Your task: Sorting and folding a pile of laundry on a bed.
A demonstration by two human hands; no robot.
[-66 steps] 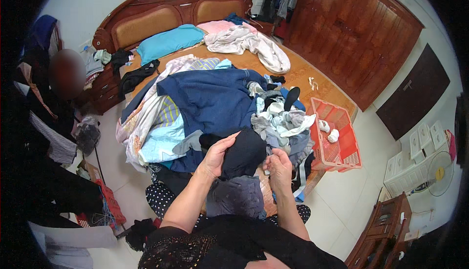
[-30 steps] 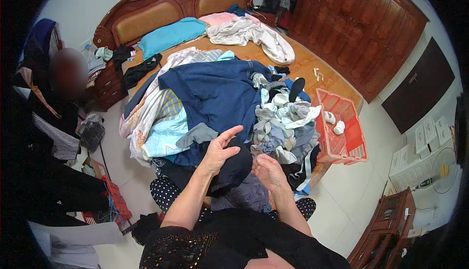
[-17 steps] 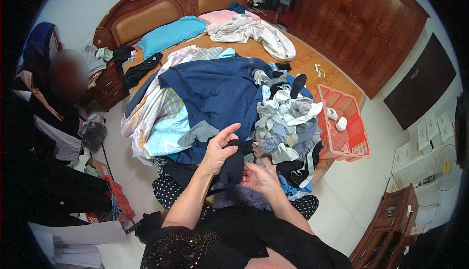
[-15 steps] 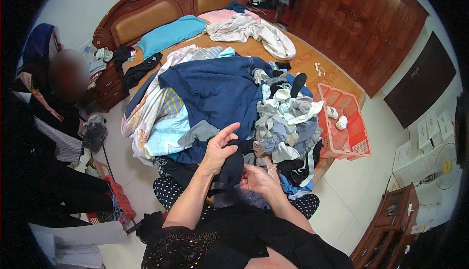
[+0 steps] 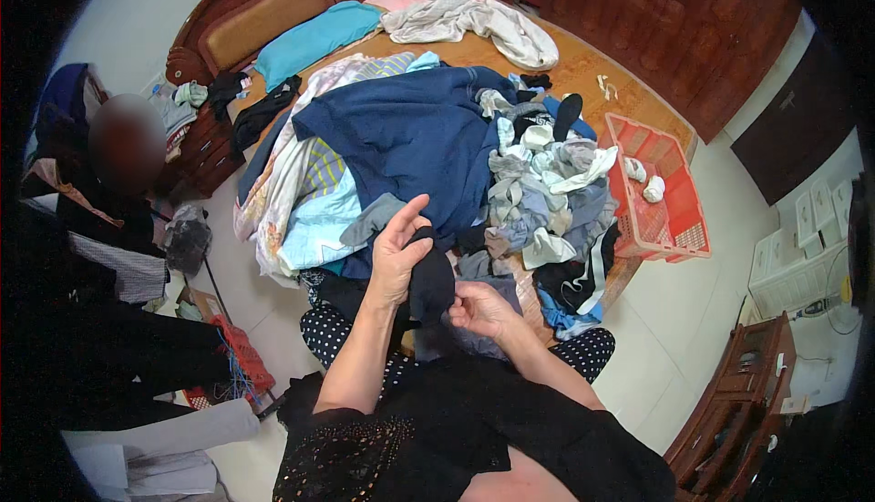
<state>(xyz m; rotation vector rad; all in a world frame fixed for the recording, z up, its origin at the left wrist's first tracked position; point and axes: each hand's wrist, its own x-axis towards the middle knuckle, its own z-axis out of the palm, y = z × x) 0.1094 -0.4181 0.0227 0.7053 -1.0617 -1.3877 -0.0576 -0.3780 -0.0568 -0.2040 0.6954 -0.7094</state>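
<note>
A black sock (image 5: 432, 285) hangs between my hands above my lap. My left hand (image 5: 394, 263) holds it at the top, the thumb pressed toward it and the index finger stretched out; the other fingers are hidden behind the cloth. On the sock's right edge, my right hand (image 5: 483, 309) pinches the fabric with its fingers curled. Just beyond lies a large navy garment (image 5: 401, 128), with a grey sock (image 5: 372, 220) on its near edge. A heap of grey, white and black socks (image 5: 556, 188) spreads to the right.
A red plastic basket (image 5: 685, 249) holding white rolled bundles (image 5: 653, 189) stands at the bed's right edge. Patterned bedding (image 5: 260, 206) lies left of the navy garment. A blue pillow (image 5: 314, 45) rests by the headboard (image 5: 264, 24). Clothes hang at the far left.
The view has tilted slightly downward. My right hand's fingers have drawn tighter on the sock's edge, while my left hand keeps its hold at the top.
</note>
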